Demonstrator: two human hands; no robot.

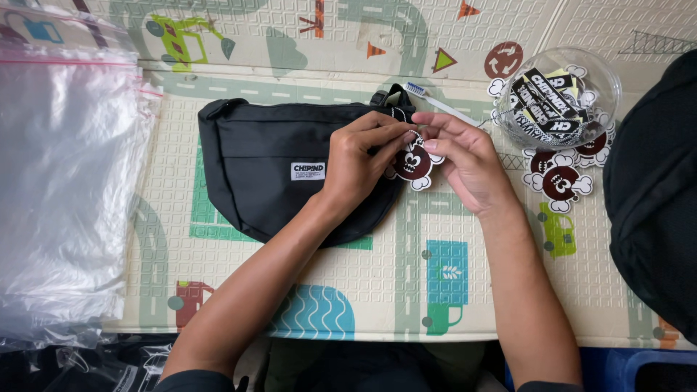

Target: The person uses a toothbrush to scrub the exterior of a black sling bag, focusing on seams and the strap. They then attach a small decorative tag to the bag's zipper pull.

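Observation:
A black waist bag (268,156) with a small white label lies flat on a patterned play mat (377,268). My left hand (363,156) rests on the bag's right end, its fingertips pinching at the bag's zipper pull. My right hand (465,160) meets it there and holds a dark brown and white cartoon-shaped hang tag (412,165) by its top. Both hands touch at the tag's loop.
A clear round bowl (563,94) of black-and-white tags stands at the right, more cartoon hang tags (563,181) beneath it. A toothbrush (435,101) lies behind the bag. A stack of clear plastic bags (62,189) fills the left. Dark fabric (653,189) covers the right edge.

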